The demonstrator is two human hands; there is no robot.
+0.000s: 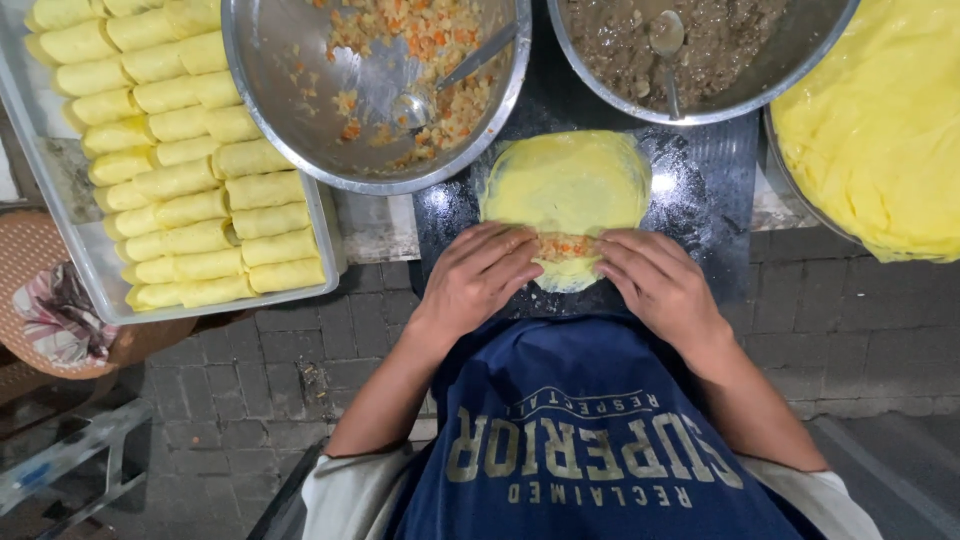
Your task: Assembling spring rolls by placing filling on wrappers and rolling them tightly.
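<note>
A thin round yellow crepe (pixel 567 180) lies on a dark board (pixel 700 215). A strip of orange and white chopped filling (pixel 565 246) sits on its near part. My left hand (pixel 480 275) presses on the crepe's near left edge, fingers pointing right. Opposite it, my right hand (pixel 655 280) rests on the near right edge with fingers pointing left. Both sets of fingertips touch the crepe beside the filling, and the near edge curls under them.
A metal tray (pixel 85 250) at left holds several rows of rolled yellow crepes (pixel 180 150). A steel bowl (pixel 290 110) of orange filling with a spoon and a bowl (pixel 700 108) of brown filling stand behind. A stack of flat crepes (pixel 880 120) is at right.
</note>
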